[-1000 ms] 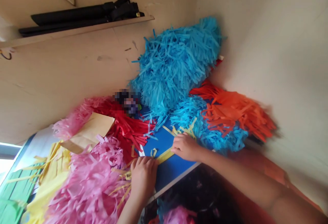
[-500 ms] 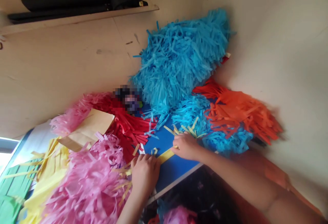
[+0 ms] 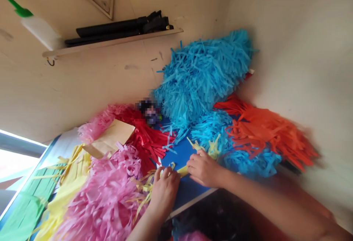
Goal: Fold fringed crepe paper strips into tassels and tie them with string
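Observation:
On a blue table top [image 3: 179, 152], a yellow fringed paper strip [image 3: 183, 170] runs between my two hands. My left hand [image 3: 164, 188] presses down on its left part with the fingers curled, next to a pink paper fringe pile [image 3: 107, 193]. My right hand [image 3: 204, 168] is closed over the strip's right part, where yellow fringe ends [image 3: 211, 146] stick up against a blue fringe pile [image 3: 217, 138].
A big blue fringe heap [image 3: 204, 75] leans in the wall corner, with orange fringe [image 3: 264, 130] to the right and red fringe [image 3: 145, 138] to the left. A brown paper piece [image 3: 110, 141], yellow and green paper lie at left. A shelf [image 3: 116, 42] carries black rods.
My hands have drawn closer together along the yellow strip, and its fringe ends have bunched up at my right hand. The view has shifted, showing more of the shelf.

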Tool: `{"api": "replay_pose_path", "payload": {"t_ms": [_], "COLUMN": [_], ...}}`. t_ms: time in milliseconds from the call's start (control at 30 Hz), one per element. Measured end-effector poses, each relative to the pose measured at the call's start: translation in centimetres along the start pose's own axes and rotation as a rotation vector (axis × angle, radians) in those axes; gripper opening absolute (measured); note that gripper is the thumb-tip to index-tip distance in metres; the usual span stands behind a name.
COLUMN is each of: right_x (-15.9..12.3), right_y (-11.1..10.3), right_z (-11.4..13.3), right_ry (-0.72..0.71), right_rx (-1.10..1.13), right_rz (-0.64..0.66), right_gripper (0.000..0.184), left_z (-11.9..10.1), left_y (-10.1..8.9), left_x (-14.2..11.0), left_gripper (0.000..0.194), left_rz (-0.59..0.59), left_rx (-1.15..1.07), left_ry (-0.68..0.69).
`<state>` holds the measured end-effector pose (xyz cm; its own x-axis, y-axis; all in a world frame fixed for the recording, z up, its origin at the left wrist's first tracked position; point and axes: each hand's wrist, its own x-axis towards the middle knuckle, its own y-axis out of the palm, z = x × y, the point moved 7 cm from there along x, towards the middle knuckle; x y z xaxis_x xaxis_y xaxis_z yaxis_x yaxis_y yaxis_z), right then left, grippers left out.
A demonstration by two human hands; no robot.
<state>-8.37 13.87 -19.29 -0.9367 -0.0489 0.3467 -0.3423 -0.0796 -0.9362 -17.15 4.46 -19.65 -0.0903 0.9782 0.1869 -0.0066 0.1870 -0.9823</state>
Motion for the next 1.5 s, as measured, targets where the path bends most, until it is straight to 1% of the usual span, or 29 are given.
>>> {"api": "replay_pose_path", "payload": {"t_ms": [100, 167, 300, 333, 400, 500, 567, 633, 700, 733, 833, 933, 1033, 1167, 1300, 1500], "right_x": [0.4, 0.7, 1.2, 1.3, 1.4, 1.0, 0.3, -0.7, -1.6, -2.0, -2.4, -2.1, -1.3, -0.6, -0.3, -0.1], "right_y": [0.8, 1.3, 1.4, 1.3, 1.2, 1.3, 1.5, 1.3, 0.9, 0.9, 1.6, 2.0, 2.2, 2.3, 2.6, 3.1], "right_z": [0.0, -0.4, -1.6, -1.6, -1.1, 0.3, 0.6, 0.0, -1.2, -1.9, -4.0, -5.1, -5.4, -5.6, -5.9, -6.1], "right_ry": [-0.051, -0.048, 0.079, 0.105, 0.111, 0.043, 0.015, 0.035, 0.076, 0.111, 0.256, 0.346, 0.386, 0.437, 0.469, 0.5], "right_rx": [-0.095, -0.079, 0.046, 0.053, 0.027, -0.079, -0.12, -0.091, -0.016, 0.038, 0.207, 0.284, 0.298, 0.301, 0.297, 0.266], "right_rz": [0.009, 0.006, 0.024, 0.025, 0.015, -0.039, -0.095, -0.17, -0.214, -0.204, -0.084, -0.003, 0.042, 0.107, 0.165, 0.203], "right_gripper": [0.022, 0.022, 0.015, 0.015, 0.014, 0.012, 0.019, 0.023, 0.021, 0.019, 0.011, 0.01, 0.012, 0.017, 0.017, 0.018], "left_z": [-0.4, -0.6, -0.5, -0.4, -0.1, 0.2, 0.3, 0.4, 0.7, 0.9, 1.8, 2.8, 3.3, 3.2, 3.2, 3.3], "left_y": [-0.4, -0.7, -0.7, -0.6, -0.3, -0.1, -0.1, 0.0, 0.2, 0.2, 0.4, 0.6, 0.9, 1.1, 1.1, 1.4], "left_x": [0.1, 0.2, 0.5, 0.5, 0.5, 0.0, -0.6, -1.3, -1.9, -2.1, -2.4, -2.2, -1.9, -1.4, -0.8, -0.3], "left_gripper": [0.017, 0.011, 0.011, 0.013, 0.018, 0.015, 0.016, 0.019, 0.021, 0.021, 0.02, 0.021, 0.023, 0.023, 0.023, 0.02], "left_rz": [-0.003, -0.016, -0.056, -0.066, -0.088, -0.127, -0.14, -0.136, -0.125, -0.125, -0.148, -0.164, -0.133, -0.084, -0.036, 0.102], "left_rx": [0.001, 0.003, 0.024, 0.028, 0.026, 0.013, 0.001, -0.017, -0.051, -0.075, -0.16, -0.228, -0.24, -0.203, -0.165, -0.113], "left_ry": [-0.013, -0.029, -0.065, -0.072, -0.079, -0.087, -0.083, -0.069, -0.054, -0.052, -0.067, -0.142, -0.202, -0.242, -0.275, -0.309]}}
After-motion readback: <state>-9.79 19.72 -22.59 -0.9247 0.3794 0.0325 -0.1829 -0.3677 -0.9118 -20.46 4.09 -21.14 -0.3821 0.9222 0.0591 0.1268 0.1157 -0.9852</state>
